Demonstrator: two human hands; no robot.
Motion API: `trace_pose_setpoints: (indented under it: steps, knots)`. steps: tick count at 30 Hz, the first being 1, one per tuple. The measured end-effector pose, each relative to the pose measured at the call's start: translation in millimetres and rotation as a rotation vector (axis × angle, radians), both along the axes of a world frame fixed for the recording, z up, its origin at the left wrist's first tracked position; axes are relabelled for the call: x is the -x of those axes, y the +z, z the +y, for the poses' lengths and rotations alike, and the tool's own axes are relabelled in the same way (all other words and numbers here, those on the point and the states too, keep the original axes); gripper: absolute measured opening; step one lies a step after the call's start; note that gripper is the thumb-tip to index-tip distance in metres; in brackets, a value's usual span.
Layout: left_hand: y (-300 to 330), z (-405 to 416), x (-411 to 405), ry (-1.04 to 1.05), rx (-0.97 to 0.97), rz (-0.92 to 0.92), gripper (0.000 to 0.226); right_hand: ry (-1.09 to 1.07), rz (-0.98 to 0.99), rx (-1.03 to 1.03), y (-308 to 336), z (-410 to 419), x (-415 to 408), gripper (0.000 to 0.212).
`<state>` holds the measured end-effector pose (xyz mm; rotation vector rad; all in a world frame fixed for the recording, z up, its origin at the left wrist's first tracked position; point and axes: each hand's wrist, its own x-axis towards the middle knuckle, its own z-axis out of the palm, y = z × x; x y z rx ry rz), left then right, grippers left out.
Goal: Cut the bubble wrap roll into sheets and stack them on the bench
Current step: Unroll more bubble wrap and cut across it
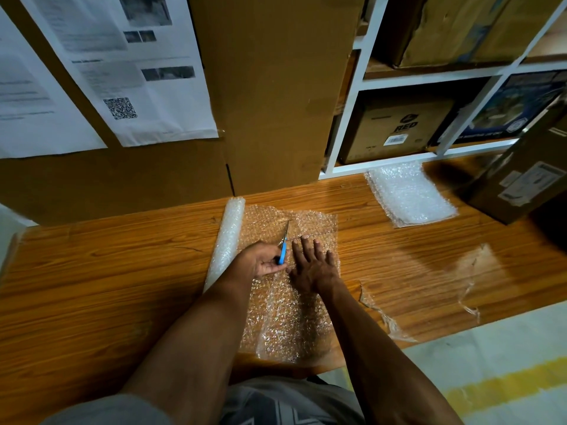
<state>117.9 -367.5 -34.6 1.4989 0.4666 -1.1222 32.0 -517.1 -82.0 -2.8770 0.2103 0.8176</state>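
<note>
Head camera view, looking down at a wooden bench (122, 271) where a person is midway through cutting bubble wrap. Their left hand (264, 260) grips blue-handled scissors (283, 245), blades pointing away from the body into an unrolled length of bubble wrap (288, 302). Just beside it, the right hand (313, 268) lies flat with fingers spread, pressing the wrap down on the far side of the cut line. The bubble wrap roll (225, 240) lies immediately left of the left hand, with the loose length running from it under both hands.

Progress looks partial: a stack of cut sheets (409, 194) already sits well beyond and to the right of the right hand, near the shelving. The current sheet is not yet cut free, and a fair amount of roll seems left.

A crumpled clear plastic film (429, 289) lies on the bench to the right of the right hand, and a cardboard box (521, 179) stands just past the stack. Neither seems to block the cut, though the film lies near the path to the stack.
</note>
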Motion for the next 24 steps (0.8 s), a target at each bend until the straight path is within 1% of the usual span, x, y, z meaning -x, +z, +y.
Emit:
trace_pose_setpoints:
  steps: [3, 6, 10, 14, 16, 19, 24]
  knots:
    - [0.1, -0.4, -2.5, 0.001, 0.026, 0.011, 0.017, 0.011, -0.015, 0.011, -1.0, 0.0, 0.2, 0.081]
    - [6.2, -3.7, -7.0, -0.036, 0.032, -0.001, 0.008, 0.016, -0.017, 0.016, -2.8, -1.1, 0.2, 0.081]
    - [10.7, -8.4, -13.7, -0.063, 0.006, -0.02, 0.015, 0.019, -0.012, 0.02, -4.3, -1.4, -0.2, 0.082]
    - [11.0, -12.1, -18.0, -0.066, 0.003, -0.03, 0.008, 0.011, -0.018, 0.021, -5.3, -0.9, 0.3, 0.082]
    - [7.8, -12.8, -21.0, -0.043, 0.008, -0.029, 0.011, 0.008, -0.019, 0.017, -4.9, -0.8, 0.2, 0.081]
    - [5.8, -14.4, -23.0, -0.017, 0.008, -0.04, 0.022, 0.009, -0.022, 0.014, -3.2, -1.2, 1.2, 0.08]
    - [10.8, -13.5, -21.8, -0.083, 0.009, -0.049, 0.016, 0.01, -0.024, 0.015, -2.8, -0.9, 0.9, 0.083]
